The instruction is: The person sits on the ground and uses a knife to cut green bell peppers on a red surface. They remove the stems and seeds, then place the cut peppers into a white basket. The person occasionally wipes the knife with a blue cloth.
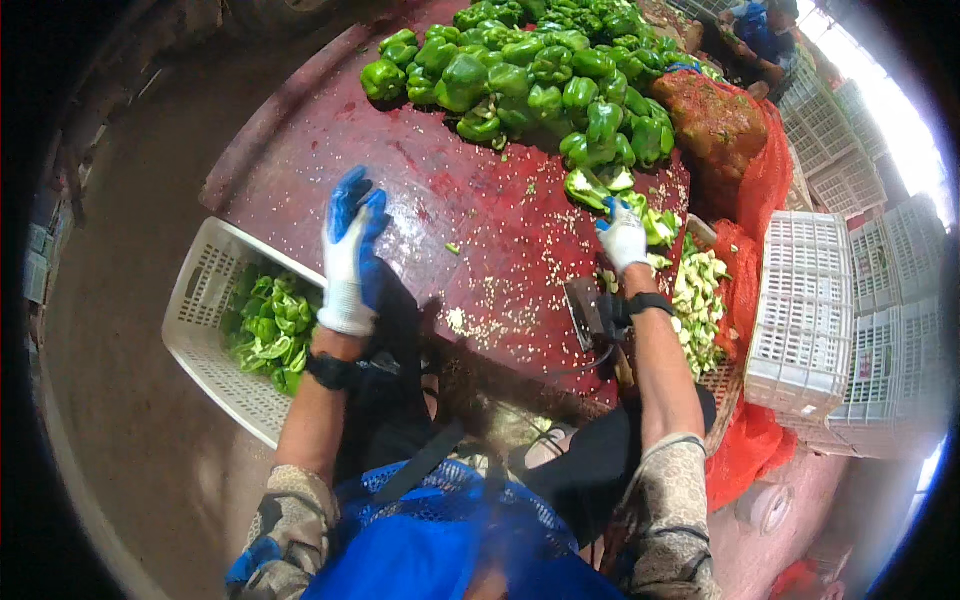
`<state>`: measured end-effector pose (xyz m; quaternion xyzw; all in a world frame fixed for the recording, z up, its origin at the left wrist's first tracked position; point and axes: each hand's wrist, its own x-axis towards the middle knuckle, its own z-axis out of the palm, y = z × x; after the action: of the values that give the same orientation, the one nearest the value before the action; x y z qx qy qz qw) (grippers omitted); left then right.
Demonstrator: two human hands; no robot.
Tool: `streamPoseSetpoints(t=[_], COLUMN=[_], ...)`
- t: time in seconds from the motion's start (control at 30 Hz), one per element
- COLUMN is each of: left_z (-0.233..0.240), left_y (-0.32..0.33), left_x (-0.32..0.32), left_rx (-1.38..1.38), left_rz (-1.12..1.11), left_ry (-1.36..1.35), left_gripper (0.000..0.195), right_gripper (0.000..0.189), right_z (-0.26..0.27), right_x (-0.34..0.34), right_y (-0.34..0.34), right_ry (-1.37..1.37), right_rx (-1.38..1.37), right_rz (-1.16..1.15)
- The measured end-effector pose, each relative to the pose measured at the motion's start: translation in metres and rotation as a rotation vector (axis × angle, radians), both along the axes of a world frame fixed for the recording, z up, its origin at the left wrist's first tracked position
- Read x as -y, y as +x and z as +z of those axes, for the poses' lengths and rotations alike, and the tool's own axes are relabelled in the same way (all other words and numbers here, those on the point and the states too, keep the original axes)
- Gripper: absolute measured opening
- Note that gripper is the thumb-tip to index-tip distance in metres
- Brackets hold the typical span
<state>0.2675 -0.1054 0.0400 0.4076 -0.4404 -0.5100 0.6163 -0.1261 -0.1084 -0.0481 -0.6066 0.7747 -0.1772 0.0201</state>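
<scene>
My left hand [349, 247], in a white knit glove with blue coating, is raised over the table's left side. Its fingers are apart and nothing is in them. My right hand [624, 234], gloved alike, reaches to the cut green bell peppers [587, 187] at the table's right edge. Its thumb and a finger are spread, with the fingertips at the pepper pieces; whether they touch is unclear. Whole green bell peppers [517, 79] are heaped at the far side. Beside my right wrist, a dark block with a metal edge [577, 315] sits on the red table [480, 195].
A white plastic crate [217, 375] at left holds cut peppers [270, 322]. Pale pepper cores [699, 307] fill a basket at right. Around it are an orange-red mesh sack [712, 135] and stacked white crates [799, 300]. Seeds [487, 315] litter the table. A person [757, 41] sits at far right.
</scene>
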Motion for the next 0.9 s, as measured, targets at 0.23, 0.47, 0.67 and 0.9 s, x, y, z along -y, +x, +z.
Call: streamPoseSetpoints(t=[0.23, 0.47, 0.67, 0.9], left_z=[-0.058, -0.116, -0.09, -0.089], left_y=[-0.104, -0.098, -0.115, -0.125], left_x=[-0.025, -0.006, 0.0, -0.013], left_rx=[-0.327, -0.486, -0.942, -0.676], left_rz=[-0.544, -0.491, -0.943, -0.886], left_ry=[0.451, 0.809, 0.655, 0.403], left_gripper=[0.039, 0.044, 0.054, 0.042], right_gripper=[0.043, 0.031, 0.038, 0.051], right_z=[-0.08, -0.014, 0.021, 0.037], right_x=[0.051, -0.019, -0.064, -0.072], right_y=[0.004, 0.069, 0.098, 0.113], right_ry=[0.001, -0.213, -0.222, 0.082], right_rx=[-0.239, 0.218, 0.571, 0.287], right_rz=[-0.059, 0.381, 0.466, 0.366])
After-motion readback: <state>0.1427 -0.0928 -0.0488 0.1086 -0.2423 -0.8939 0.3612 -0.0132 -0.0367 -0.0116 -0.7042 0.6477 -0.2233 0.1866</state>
